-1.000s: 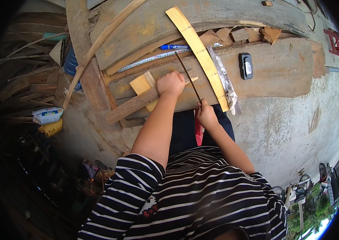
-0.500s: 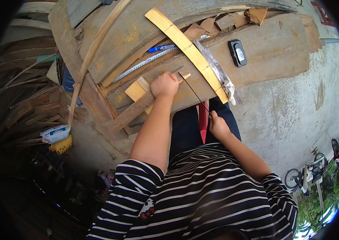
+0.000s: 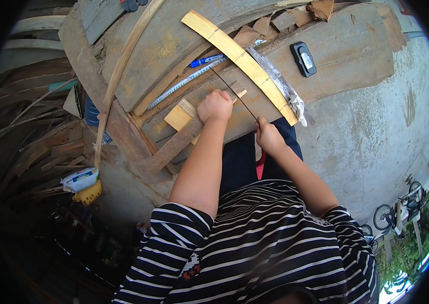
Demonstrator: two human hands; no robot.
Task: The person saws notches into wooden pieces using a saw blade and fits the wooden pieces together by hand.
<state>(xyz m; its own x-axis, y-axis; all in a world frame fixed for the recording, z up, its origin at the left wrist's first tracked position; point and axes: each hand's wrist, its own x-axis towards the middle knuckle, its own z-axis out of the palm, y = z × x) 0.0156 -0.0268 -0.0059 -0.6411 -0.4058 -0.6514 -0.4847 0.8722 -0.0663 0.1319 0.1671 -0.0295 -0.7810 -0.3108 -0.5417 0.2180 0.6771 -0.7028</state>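
Observation:
My left hand (image 3: 214, 106) is closed on a narrow brown wooden board (image 3: 174, 147), which rests slanting over a pale wooden block (image 3: 178, 116). My right hand (image 3: 269, 136) grips the near end of a thin dark rod-like tool (image 3: 247, 108), which crosses the board's end just right of my left hand. A curved yellow strip with dark marks (image 3: 224, 45) lies to the right, beside a long metal blade (image 3: 271, 71) with a whitish wrapped end. A blue marker (image 3: 206, 60) and a measuring tape (image 3: 176, 90) lie beyond my hands.
The work surface is weathered planks (image 3: 346, 61) holding a black case (image 3: 303, 59), wood offcuts (image 3: 284, 23) and a long curved strip (image 3: 118, 76). Wood piles (image 3: 37, 126) and bags (image 3: 80, 180) stand at left. Bicycles (image 3: 384, 217) are on the concrete floor (image 3: 356, 152) at right.
The rod tool in my right hand has slid back toward my body, then forward again across the board's end. My left hand stays closed on the board. The camera view has shifted slightly.

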